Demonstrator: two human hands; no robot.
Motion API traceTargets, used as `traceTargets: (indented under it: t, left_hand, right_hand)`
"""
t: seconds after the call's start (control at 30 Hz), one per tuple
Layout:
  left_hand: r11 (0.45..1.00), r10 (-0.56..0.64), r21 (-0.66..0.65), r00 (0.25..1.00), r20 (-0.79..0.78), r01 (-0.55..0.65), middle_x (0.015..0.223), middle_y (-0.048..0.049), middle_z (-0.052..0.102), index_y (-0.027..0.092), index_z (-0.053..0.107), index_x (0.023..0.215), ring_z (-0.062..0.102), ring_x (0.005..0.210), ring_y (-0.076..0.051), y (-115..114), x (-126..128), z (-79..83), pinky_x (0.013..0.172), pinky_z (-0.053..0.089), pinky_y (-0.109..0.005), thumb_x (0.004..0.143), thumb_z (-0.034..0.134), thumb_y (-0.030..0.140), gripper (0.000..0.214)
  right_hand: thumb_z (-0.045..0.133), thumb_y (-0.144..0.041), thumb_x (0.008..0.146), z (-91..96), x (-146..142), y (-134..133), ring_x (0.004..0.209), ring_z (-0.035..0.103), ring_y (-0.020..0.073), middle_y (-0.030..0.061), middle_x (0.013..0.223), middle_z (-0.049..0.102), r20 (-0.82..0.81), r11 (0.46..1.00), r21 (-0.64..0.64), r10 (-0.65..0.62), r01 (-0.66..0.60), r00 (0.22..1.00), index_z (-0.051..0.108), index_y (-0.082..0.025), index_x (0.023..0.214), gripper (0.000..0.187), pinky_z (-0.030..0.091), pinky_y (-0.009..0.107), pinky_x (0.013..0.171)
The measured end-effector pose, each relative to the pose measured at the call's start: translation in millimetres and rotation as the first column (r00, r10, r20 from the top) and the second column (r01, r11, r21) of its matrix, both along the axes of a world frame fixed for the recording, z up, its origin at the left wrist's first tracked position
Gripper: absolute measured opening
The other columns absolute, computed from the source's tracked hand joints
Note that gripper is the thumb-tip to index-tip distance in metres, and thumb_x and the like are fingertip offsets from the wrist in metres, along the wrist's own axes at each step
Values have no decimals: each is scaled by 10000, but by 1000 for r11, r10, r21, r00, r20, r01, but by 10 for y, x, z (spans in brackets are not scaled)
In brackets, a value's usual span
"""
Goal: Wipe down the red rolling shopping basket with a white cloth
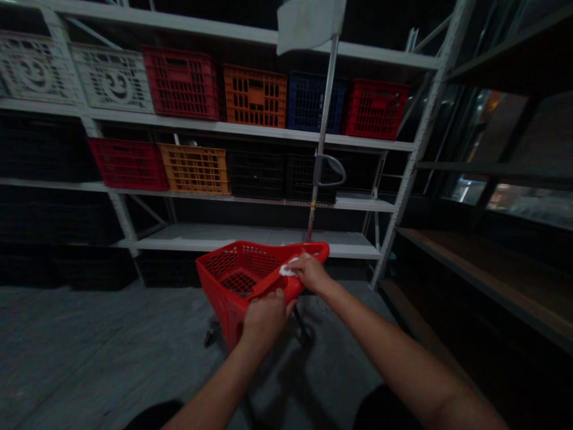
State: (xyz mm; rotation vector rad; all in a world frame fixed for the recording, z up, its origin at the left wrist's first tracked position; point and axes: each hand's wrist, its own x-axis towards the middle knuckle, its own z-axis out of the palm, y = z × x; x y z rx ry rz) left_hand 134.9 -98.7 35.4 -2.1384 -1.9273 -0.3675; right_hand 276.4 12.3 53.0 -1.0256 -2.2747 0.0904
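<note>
A red plastic shopping cart (222, 298) with a meshed basket stands on the floor in front of me. My left hand (267, 316) grips the near part of its rim, fingers wrapped over the edge. On the rim further right, my right hand (308, 272) presses a small white cloth (289, 269) against the red plastic. From the cart's far right end rises a metal pole (323, 119), with a grey loop handle (333, 170) partway up and a white flag-like sheet (308, 24) at its top.
Behind the cart runs a white metal rack (250, 131). It carries plastic crates, among them a red crate (181, 83), an orange crate (255, 95) and a yellow crate (196, 169). Dark shelving (483, 257) stands close on my right. Grey concrete floor (89, 346) extends to the left.
</note>
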Motion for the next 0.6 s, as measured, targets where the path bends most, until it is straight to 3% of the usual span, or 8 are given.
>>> traceTargets:
  t: [0.07,0.1,0.23,0.3,0.37,0.43,0.5,0.6]
  left_hand:
    - [1000,2,-19,1000,1,-2,824,-139,638,136,534,998,618,720,-246,-11,-39,31,643,446,-346,821,265,524,504]
    - [999,1,-32,1000,2,-1,829,-136,641,142,540,986,618,724,-245,-18,-62,48,649,446,-346,820,266,527,501]
    - [997,3,-74,1000,13,-2,858,-127,648,155,546,981,616,767,-243,-42,-170,98,684,442,-345,808,305,533,481]
    - [996,8,-88,1000,22,-6,867,-122,648,159,547,986,614,789,-239,-47,-213,107,703,438,-340,802,315,538,480]
    - [996,9,-94,1000,25,-7,867,-119,648,166,544,1003,613,799,-237,-43,-235,109,714,434,-339,800,316,540,484]
    - [996,0,-87,1000,24,2,865,-120,649,169,536,1033,612,802,-238,-30,-239,108,717,432,-341,802,311,539,491]
    - [997,-13,-78,1000,25,14,864,-120,651,171,525,1060,612,804,-236,-16,-238,109,724,430,-344,804,310,536,495]
    - [996,-2,-92,999,33,5,891,-112,650,188,517,1079,610,813,-230,-7,-254,120,728,427,-340,796,317,548,500]
  right_hand:
    - [497,-150,790,-13,-68,-57,810,530,138,8,883,651,40,993,24,112,-113,993,671,-263,964,271,388,234,740]
    - [499,-161,793,3,-53,-45,811,529,141,9,883,648,62,993,22,111,-112,992,669,-271,967,267,382,239,743]
    - [514,-192,793,158,202,189,912,522,181,30,920,657,132,990,12,-142,142,981,682,-279,918,227,342,312,819]
    - [509,-172,790,227,252,282,960,519,190,33,938,665,145,979,-20,-198,203,969,689,-263,888,224,328,326,847]
    - [489,-143,789,267,148,293,907,549,166,28,923,673,141,985,-112,-115,131,983,688,-234,886,240,355,280,815]
    - [460,-106,782,296,-78,246,804,569,125,7,886,677,156,964,-265,53,-10,986,682,-200,902,269,380,212,737]
    - [456,-86,760,336,-323,210,713,559,90,-24,821,674,195,904,-415,201,-105,960,683,-162,882,269,380,164,661]
    - [477,-61,711,434,-500,282,542,511,46,-52,648,648,272,823,-562,279,-83,921,691,-104,807,239,362,135,562]
